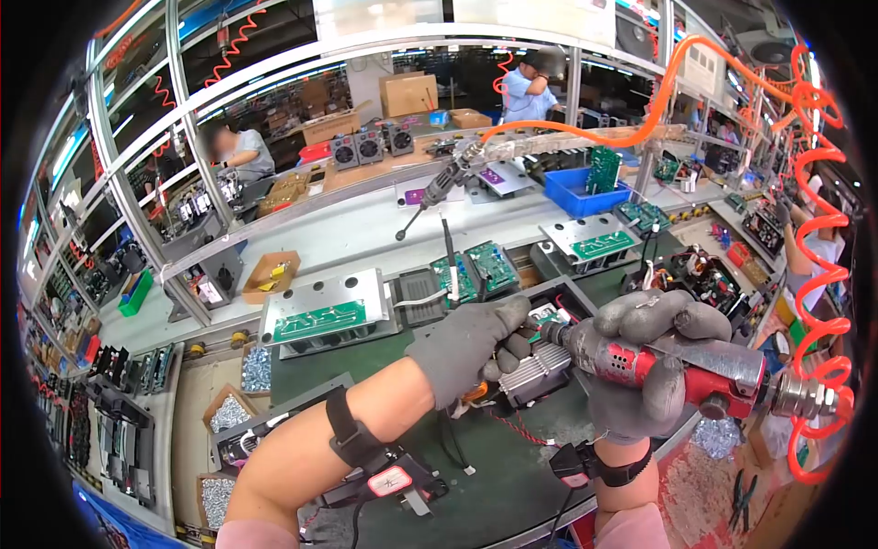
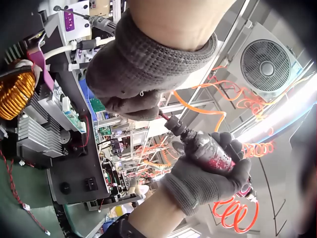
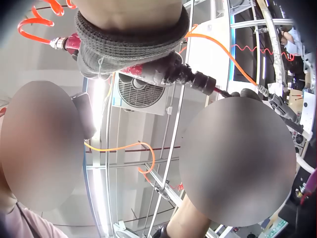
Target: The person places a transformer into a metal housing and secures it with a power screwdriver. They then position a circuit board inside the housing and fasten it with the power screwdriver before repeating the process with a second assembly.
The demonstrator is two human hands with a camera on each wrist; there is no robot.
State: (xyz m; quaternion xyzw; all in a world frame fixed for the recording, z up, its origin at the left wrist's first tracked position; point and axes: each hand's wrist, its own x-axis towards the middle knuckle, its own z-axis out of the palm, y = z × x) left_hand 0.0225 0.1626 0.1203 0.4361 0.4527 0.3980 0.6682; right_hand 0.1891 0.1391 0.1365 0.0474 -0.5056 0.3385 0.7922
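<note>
A grey-gloved right hand [image 1: 660,384] grips a red air screwdriver [image 1: 718,371], its fingers wrapped round the body. The tool lies nearly level, chuck pointing left toward the other hand. My gloved left hand [image 1: 471,348] pinches the tip of the driver bit [image 2: 165,116] between curled fingers; the very end is hidden in them. Both hands are above an open black chassis with a finned heat sink [image 1: 540,371]. In the left wrist view, a copper-wound toroid coil [image 2: 17,94] and a black panel [image 2: 77,173] of the chassis show below the hands.
An orange coiled air hose [image 1: 823,265] trails from the tool at right. Another air driver [image 1: 448,178] hangs over the bench. Left stand a heat-sink plate with a green board [image 1: 320,316] and screw trays [image 1: 229,414]. A blue bin [image 1: 567,192] sits behind; pliers [image 1: 743,501] lie right.
</note>
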